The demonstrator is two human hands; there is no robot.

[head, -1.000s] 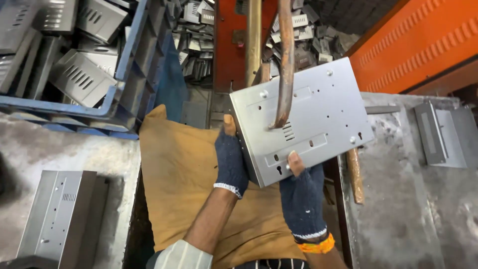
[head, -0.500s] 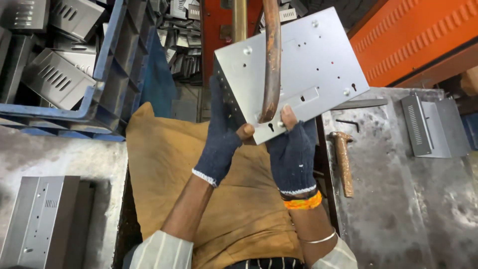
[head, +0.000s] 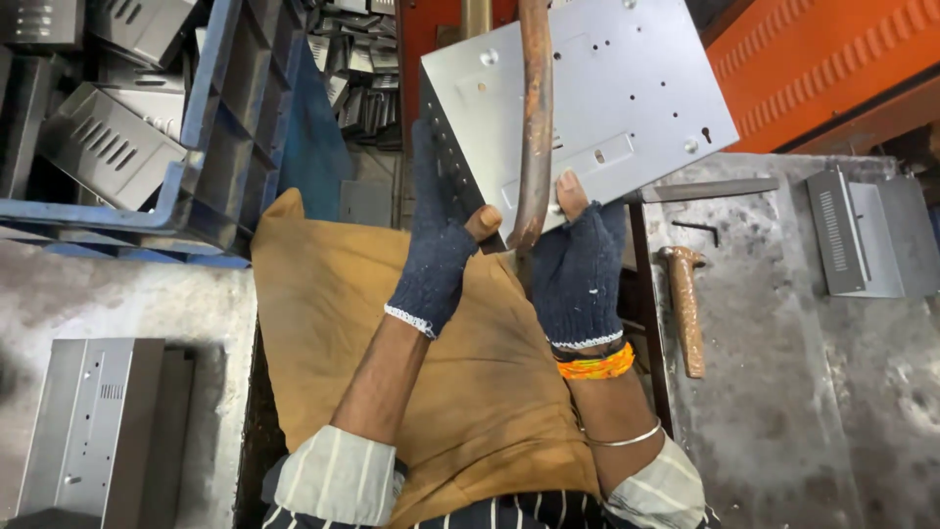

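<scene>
A grey sheet-metal panel [head: 627,88] with punched holes and a folded perforated edge is held up before me in both hands. My left hand [head: 439,245], in a dark blue fingerless knit glove, grips its left perforated edge. On the panel's near lower edge sits my right hand [head: 578,264], gloved the same, thumb pressed on the face. A rusty curved rod [head: 534,118] hangs down in front of the panel between my hands. A tan cloth [head: 323,333] covers my lap.
A blue crate [head: 206,147] of grey metal housings stands at the upper left. A metal box [head: 93,431] lies at the lower left. On the right bench [head: 832,411] lie a rusty hammer [head: 682,304], a flat bar [head: 705,189] and another grey housing [head: 867,230]. Orange machine body [head: 822,59] at the upper right.
Both hands have lifted the panel up and away from me and tilted it. My left hand has slid from beneath the panel up onto its left edge.
</scene>
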